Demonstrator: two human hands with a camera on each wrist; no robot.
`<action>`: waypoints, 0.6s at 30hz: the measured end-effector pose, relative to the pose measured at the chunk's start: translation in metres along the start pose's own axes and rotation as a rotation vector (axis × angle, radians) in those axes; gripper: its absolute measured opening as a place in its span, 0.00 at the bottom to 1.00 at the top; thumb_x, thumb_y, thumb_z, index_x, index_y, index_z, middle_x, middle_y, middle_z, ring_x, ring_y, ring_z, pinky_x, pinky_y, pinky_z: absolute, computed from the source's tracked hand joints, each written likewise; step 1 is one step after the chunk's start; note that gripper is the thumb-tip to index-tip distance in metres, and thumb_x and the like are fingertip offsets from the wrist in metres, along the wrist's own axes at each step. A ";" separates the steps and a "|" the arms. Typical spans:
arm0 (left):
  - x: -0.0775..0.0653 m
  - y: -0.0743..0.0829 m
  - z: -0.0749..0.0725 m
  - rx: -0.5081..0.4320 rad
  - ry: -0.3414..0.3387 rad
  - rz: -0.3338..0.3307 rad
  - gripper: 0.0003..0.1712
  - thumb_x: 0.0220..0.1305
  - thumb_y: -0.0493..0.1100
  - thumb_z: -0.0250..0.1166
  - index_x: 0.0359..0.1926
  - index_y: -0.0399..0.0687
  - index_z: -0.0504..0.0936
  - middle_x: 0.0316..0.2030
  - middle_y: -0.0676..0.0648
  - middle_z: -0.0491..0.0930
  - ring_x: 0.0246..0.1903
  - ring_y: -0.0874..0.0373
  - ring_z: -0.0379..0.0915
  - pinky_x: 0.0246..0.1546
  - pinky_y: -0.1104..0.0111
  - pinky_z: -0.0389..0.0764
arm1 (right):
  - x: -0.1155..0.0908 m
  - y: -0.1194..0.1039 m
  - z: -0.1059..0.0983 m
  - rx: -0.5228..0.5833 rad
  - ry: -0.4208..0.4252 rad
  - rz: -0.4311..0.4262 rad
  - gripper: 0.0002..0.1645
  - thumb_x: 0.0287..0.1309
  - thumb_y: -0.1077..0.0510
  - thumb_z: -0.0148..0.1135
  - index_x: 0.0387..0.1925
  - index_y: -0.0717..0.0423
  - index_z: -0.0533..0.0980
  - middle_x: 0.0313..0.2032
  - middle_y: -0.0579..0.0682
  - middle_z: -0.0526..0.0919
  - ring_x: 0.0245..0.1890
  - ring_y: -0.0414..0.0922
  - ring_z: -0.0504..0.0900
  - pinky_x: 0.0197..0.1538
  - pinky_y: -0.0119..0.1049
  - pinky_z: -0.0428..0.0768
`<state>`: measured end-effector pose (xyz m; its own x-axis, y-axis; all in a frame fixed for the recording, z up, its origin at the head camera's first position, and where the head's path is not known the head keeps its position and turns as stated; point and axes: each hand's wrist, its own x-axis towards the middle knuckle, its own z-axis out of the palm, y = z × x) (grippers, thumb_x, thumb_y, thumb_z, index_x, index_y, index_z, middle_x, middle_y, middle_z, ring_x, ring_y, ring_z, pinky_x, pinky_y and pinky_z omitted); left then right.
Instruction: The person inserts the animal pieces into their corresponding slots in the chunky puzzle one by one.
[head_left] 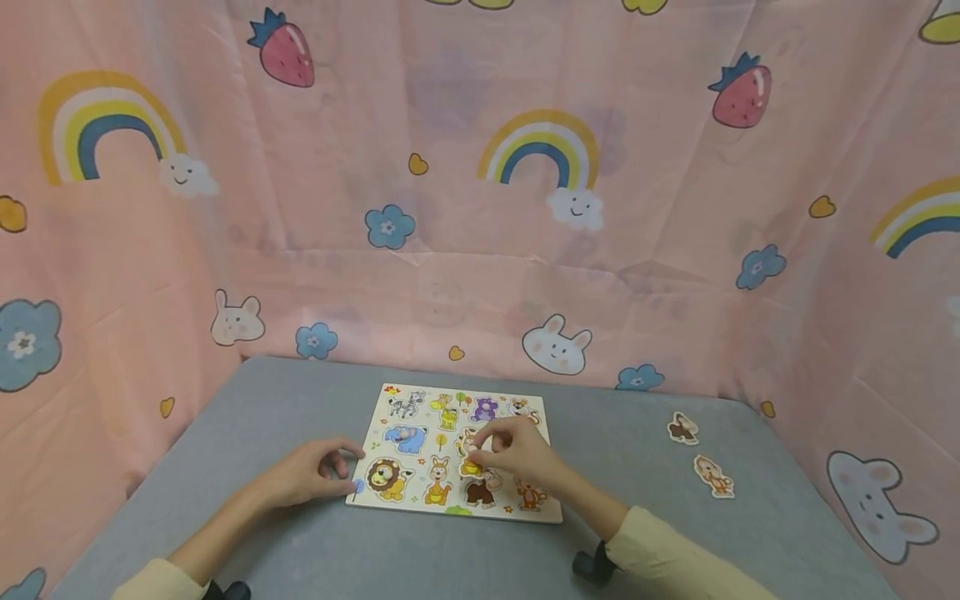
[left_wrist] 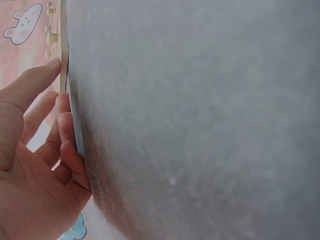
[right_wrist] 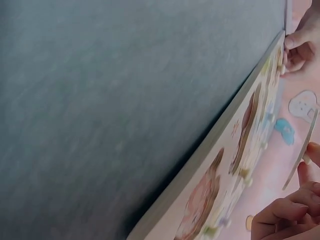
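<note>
A flat wooden animal puzzle board (head_left: 416, 492) lies on the grey table. My right hand (head_left: 517, 450) pinches a thin puzzle piece (head_left: 471, 467) with an orange and yellow animal on it, over the board's right half. Edge-on in the right wrist view, this piece (right_wrist: 304, 150) stands tilted, apart from the board. My left hand (head_left: 315, 471) rests at the board's left edge, thumb and fingertips touching it, fingers loosely bent. In the left wrist view its thumb meets the board's side (left_wrist: 64, 55). Part of the board is hidden behind my right hand.
To the right of the board lie two loose pieces, a gorilla (head_left: 683, 428) and a monkey (head_left: 714, 477). A pink patterned cloth (head_left: 450, 292) hangs behind the table and along both sides. Small knobs (right_wrist: 245, 174) stick up from pieces on the board.
</note>
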<state>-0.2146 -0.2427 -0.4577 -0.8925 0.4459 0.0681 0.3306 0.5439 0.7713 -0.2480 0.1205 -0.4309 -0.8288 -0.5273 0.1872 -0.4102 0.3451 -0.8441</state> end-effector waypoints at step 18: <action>0.000 0.001 0.000 -0.008 -0.007 -0.009 0.24 0.59 0.42 0.76 0.54 0.40 0.80 0.31 0.51 0.75 0.24 0.61 0.67 0.27 0.69 0.69 | 0.004 -0.003 0.027 0.247 -0.006 0.112 0.07 0.60 0.64 0.72 0.39 0.65 0.85 0.16 0.45 0.66 0.15 0.37 0.59 0.20 0.29 0.60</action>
<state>-0.2147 -0.2422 -0.4572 -0.8933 0.4459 0.0566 0.3199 0.5422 0.7769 -0.2400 0.0964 -0.4407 -0.8616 -0.5008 0.0832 -0.2101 0.2026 -0.9565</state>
